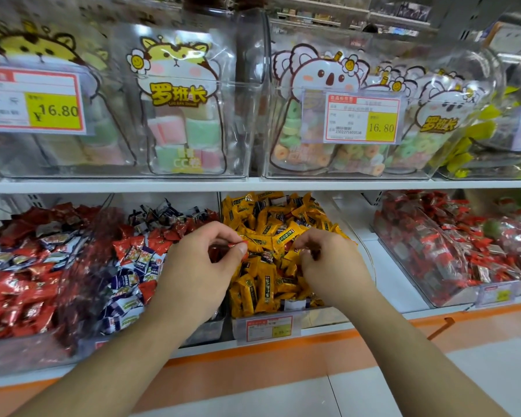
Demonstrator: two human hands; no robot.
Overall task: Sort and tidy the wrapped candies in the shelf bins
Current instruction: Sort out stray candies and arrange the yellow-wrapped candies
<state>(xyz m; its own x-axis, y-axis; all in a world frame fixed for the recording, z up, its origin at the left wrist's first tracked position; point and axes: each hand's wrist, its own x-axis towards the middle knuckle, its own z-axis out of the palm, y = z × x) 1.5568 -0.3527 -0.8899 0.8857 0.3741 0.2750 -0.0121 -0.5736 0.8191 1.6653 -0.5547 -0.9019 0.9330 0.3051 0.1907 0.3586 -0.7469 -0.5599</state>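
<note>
Step in hand: picking stray candies out of the clear plastic bin of yellow foil-wrapped candies (pixel 268 266). Left hand (pixel 199 266) pinches a small red crinkly wrapped candy (pixel 237 244) between thumb and forefinger, just above the left edge of the yellow bin. Right hand (pixel 328 260) has fingers curled down into the yellow pile, tips on something small and dark; whether it truly grips a piece, cannot tell. One more dark-wrapped stray (pixel 267 256) lies between the hands, on top of the yellow pile.

Next move probably calls for carrying the red piece left of the yellow bin into the mixed bin of red and blue-white wrapped candies (pixel 133 254), then fishing out the dark one.

Wrappers are glossy, pillow-shaped, slippery, loosely heaped; they will shift when dug through. Right of the yellow bin sits a clear bin of red-wrapped sweets (pixel 463 251). Above it, a white shelf board (pixel 253 185) carries transparent boxes of pastel marshmallow bags (pixel 178 115).
</note>
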